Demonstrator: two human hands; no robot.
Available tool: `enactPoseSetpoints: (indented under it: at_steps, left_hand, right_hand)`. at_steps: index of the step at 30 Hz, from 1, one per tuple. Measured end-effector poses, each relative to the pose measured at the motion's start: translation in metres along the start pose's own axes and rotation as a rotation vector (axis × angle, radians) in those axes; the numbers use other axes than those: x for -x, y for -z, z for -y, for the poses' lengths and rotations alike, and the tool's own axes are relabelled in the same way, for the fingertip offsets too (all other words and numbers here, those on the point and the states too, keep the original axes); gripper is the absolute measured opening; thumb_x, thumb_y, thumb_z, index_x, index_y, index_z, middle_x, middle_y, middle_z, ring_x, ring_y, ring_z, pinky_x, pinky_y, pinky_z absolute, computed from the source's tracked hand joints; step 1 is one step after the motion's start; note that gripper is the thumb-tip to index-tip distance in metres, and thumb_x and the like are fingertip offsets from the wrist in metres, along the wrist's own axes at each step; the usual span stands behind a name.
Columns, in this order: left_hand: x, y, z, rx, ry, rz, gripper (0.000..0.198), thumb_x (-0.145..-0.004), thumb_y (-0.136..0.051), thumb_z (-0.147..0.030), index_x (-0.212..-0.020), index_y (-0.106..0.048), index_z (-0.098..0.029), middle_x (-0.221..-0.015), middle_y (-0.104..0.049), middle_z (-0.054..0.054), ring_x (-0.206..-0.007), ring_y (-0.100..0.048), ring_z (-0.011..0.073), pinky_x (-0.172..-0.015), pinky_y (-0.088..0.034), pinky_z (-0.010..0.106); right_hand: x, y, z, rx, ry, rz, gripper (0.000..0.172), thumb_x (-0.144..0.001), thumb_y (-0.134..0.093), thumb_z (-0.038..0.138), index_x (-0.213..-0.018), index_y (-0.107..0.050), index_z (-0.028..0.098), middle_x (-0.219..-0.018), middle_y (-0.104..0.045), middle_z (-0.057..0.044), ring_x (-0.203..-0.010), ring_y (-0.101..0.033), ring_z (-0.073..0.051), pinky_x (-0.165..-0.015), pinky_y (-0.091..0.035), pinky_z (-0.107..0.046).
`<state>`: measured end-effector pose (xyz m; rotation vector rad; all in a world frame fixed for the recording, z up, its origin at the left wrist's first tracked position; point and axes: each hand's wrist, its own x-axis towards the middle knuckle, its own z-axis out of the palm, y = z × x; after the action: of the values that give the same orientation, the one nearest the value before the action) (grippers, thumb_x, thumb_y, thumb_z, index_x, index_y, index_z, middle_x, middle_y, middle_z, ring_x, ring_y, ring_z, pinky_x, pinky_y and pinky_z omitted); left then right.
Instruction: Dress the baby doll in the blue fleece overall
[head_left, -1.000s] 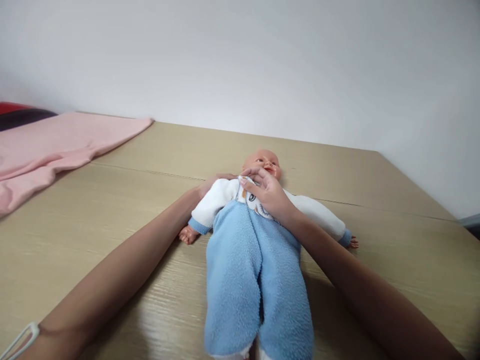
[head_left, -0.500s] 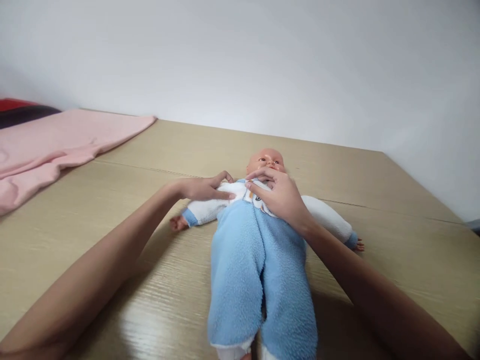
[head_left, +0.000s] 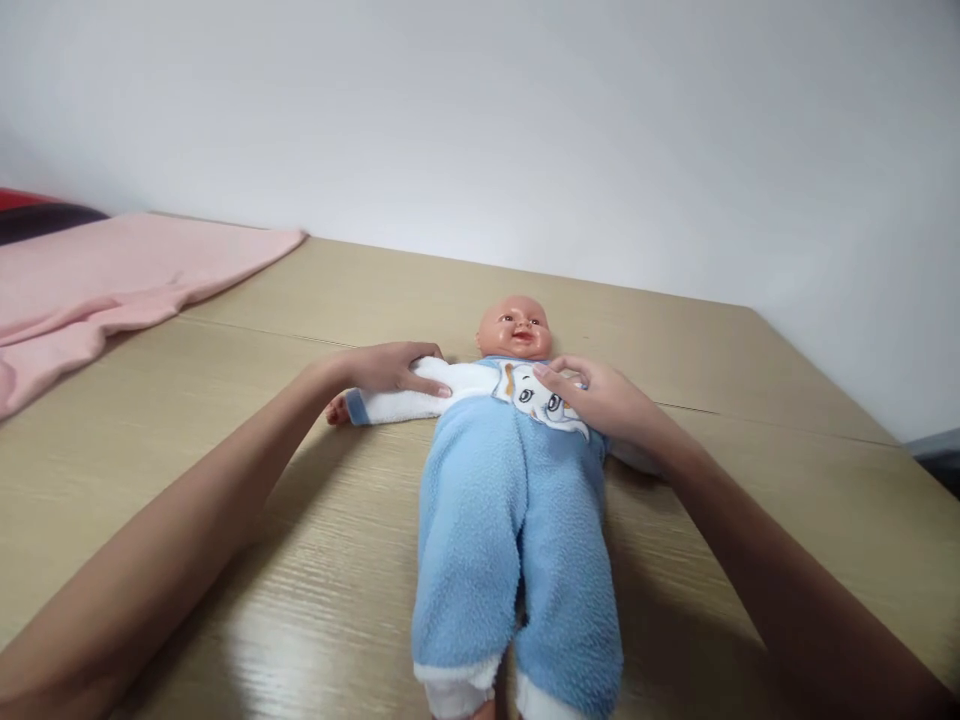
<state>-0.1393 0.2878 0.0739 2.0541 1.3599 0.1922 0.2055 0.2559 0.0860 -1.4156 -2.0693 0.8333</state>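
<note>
A baby doll (head_left: 514, 325) lies on its back on the table, head away from me. It wears a fleecy blue and white outfit (head_left: 480, 510) with a cartoon face patch (head_left: 536, 398) on the chest. My left hand (head_left: 394, 368) is closed around the white sleeve (head_left: 397, 405) on the left, thumb on top and the other fingers mostly hidden behind. At the right side of the chest, my right hand (head_left: 604, 395) has its thumb and bent index finger on the outfit by the patch. My right hand and forearm hide most of the right sleeve.
A pink cloth (head_left: 135, 270) lies spread at the table's left side, with a red and black object (head_left: 45, 215) behind it. The wooden table (head_left: 315, 560) has a seam running across it. A pale wall (head_left: 480, 130) stands behind.
My right hand has shifted right from the neck and chest, uncovering the doll's face and the patch. My left hand has moved slightly left along the sleeve, and that sleeve is now straighter.
</note>
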Motion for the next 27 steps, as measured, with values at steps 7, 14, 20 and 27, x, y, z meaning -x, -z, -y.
enactPoseSetpoints:
  at_steps: [7,14,20,27]
  left_hand:
    - [0.003,0.013,0.003,-0.236,-0.028,-0.091,0.079,-0.080,-0.077,-0.087,-0.127,-0.081,-0.024,-0.119,-0.081,0.015,-0.115,-0.066,0.0398,-0.094,-0.048,0.041]
    - [-0.011,-0.026,-0.112,-0.154,-0.520,-0.426,0.039,-0.107,-0.068,-0.053,-0.126,-0.073,-0.020,-0.133,-0.075,0.013,-0.130,-0.063,0.0324,-0.113,-0.047,0.042]
    - [-0.063,-0.083,-0.157,-0.386,-0.532,-0.163,0.033,-0.102,-0.079,-0.040,-0.123,-0.076,-0.015,-0.130,-0.077,0.018,-0.127,-0.065,0.0388,-0.107,-0.049,0.049]
    - [-0.064,-0.088,-0.141,-0.261,-0.688,-0.216,0.023,-0.112,-0.061,-0.037,-0.126,-0.069,-0.020,-0.114,-0.080,0.012,-0.106,-0.072,0.0305,-0.092,-0.049,0.040]
  right_hand:
    - [0.066,0.026,-0.059,0.157,0.153,-0.265,0.036,-0.101,-0.075,0.063,-0.104,-0.080,0.027,-0.081,-0.072,-0.003,-0.070,-0.061,-0.024,-0.071,-0.048,-0.041]
    - [0.098,0.011,-0.101,0.368,0.392,-0.505,0.014,-0.109,-0.070,0.039,-0.114,-0.079,0.028,-0.117,-0.079,-0.011,-0.117,-0.072,-0.036,-0.110,-0.052,-0.057]
    - [0.098,0.039,-0.127,0.386,0.310,-0.330,0.054,-0.098,-0.080,0.050,-0.144,-0.067,0.024,-0.139,-0.076,-0.018,-0.130,-0.071,-0.042,-0.115,-0.055,-0.063]
    - [0.095,0.055,-0.144,-0.103,0.114,-0.435,0.065,-0.075,-0.103,0.055,-0.123,-0.070,0.027,-0.113,-0.082,-0.012,-0.100,-0.080,-0.034,-0.088,-0.068,-0.047]
